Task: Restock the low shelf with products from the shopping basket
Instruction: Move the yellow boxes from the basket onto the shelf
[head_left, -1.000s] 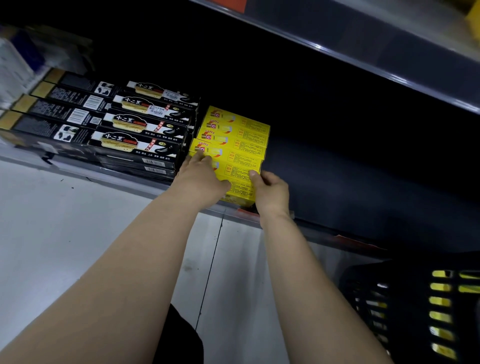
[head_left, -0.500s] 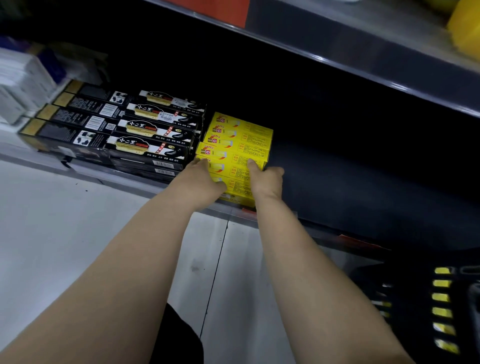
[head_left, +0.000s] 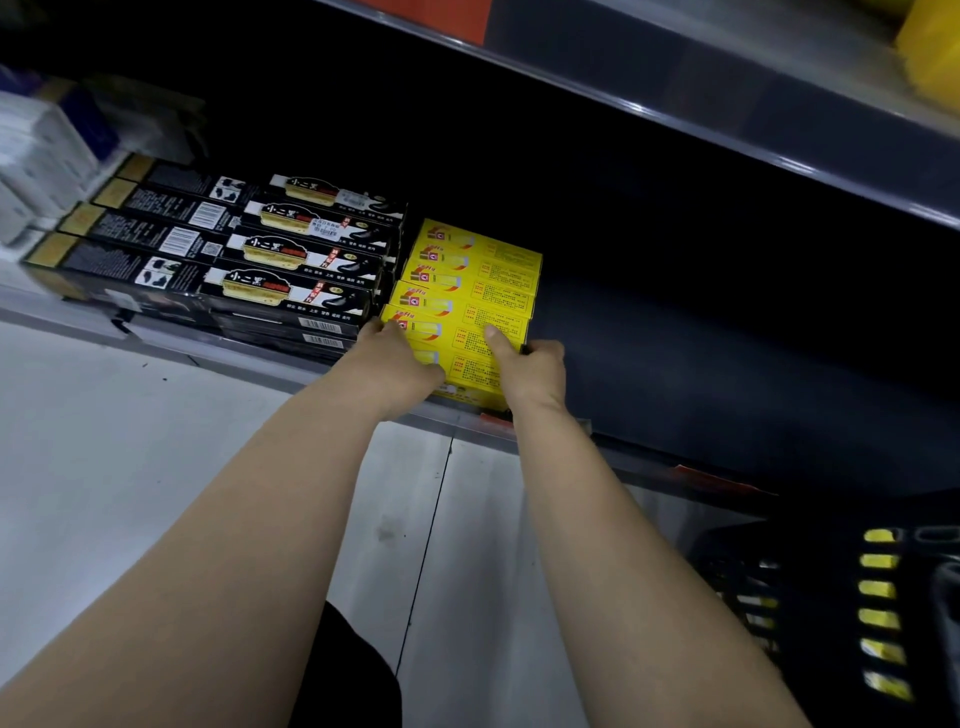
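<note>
Yellow box (head_left: 470, 371) on the low shelf (head_left: 727, 374), gripped between left hand (head_left: 396, 361) and right hand (head_left: 531, 370).

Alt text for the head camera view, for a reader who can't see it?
The left hand and right hand grip the ends of the front yellow box on a dark low shelf, in front of matching yellow boxes and beside stacked black boxes. A black shopping basket sits at lower right.
</note>
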